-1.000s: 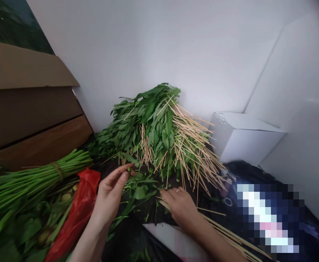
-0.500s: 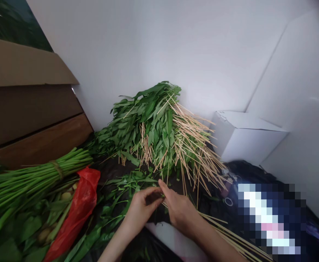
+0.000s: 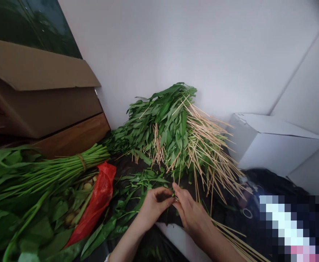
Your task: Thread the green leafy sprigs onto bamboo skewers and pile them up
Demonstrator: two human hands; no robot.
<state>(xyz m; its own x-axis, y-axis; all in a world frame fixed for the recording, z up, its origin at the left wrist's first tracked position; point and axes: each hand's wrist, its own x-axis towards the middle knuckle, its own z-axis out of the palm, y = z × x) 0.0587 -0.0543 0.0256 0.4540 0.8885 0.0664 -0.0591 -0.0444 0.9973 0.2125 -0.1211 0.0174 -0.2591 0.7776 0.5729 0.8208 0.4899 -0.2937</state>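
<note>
- Step in hand, I'd guess: working a small green piece (image 3: 173,195) between your hands, maybe onto a stick.
- Your left hand (image 3: 156,207) has thumb and fingers pinched on that piece; your right hand (image 3: 193,211) is curled just beside it, can't tell on what.
- Leafy pile (image 3: 167,109) sits beyond, loose sticks (image 3: 243,245) by your right forearm.
- Next move probably calls for a light, steady pinch.
</note>
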